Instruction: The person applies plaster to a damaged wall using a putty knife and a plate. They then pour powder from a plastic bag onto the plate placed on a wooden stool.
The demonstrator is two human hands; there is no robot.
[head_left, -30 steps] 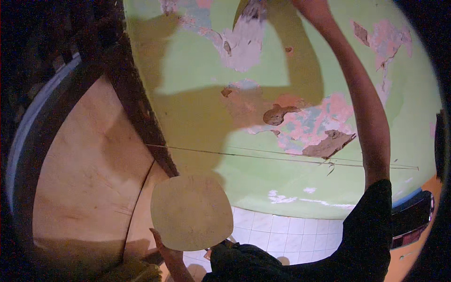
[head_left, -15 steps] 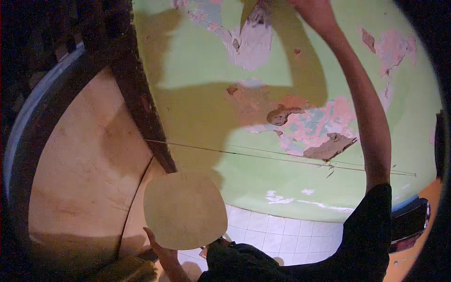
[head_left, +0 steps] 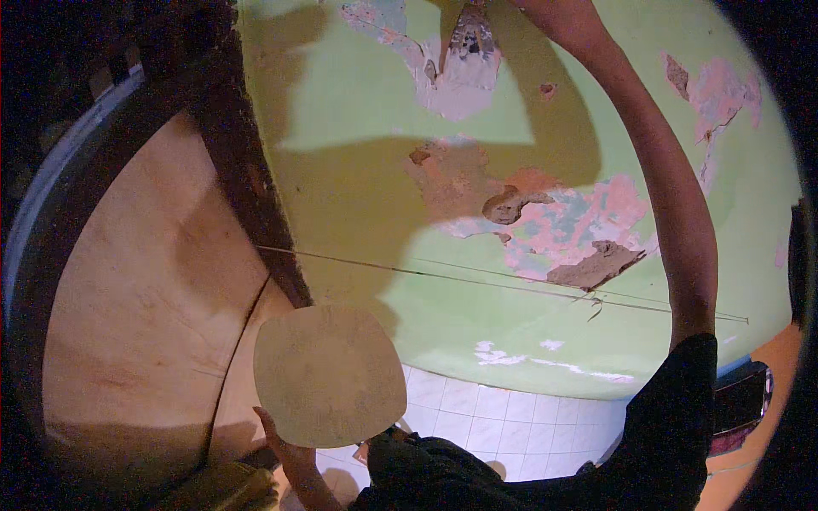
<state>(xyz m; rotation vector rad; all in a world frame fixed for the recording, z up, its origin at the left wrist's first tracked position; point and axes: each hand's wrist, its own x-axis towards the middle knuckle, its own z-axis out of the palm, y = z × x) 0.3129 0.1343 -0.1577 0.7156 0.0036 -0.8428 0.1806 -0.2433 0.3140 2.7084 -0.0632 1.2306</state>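
My left hand [head_left: 294, 460] holds a pale, rounded-square flat board [head_left: 331, 375] at the lower left. Its thumb shows beside the board's edge, and the other fingers are hidden beneath. My right arm stretches up to the green wall, where my right hand [head_left: 545, 7] is mostly cut off by the top edge. From there a putty knife [head_left: 473, 36] has its smeared, fan-shaped blade against the wall. Just under the blade lies a whitish patch of filler [head_left: 464, 95]. My right fingers are largely out of view around the handle.
The green wall [head_left: 341, 196] has peeled pink and grey patches [head_left: 588, 221] and a broken hollow [head_left: 511, 204]. A thin string [head_left: 443, 278] crosses it. A wooden door panel [head_left: 145, 315] with a dark frame [head_left: 247, 196] stands left. White tiles [head_left: 486, 422] lie below.
The putty knife's blade has come further into view and shows more of its face on the filler patch. The board and left hand have shifted slightly left in the picture.
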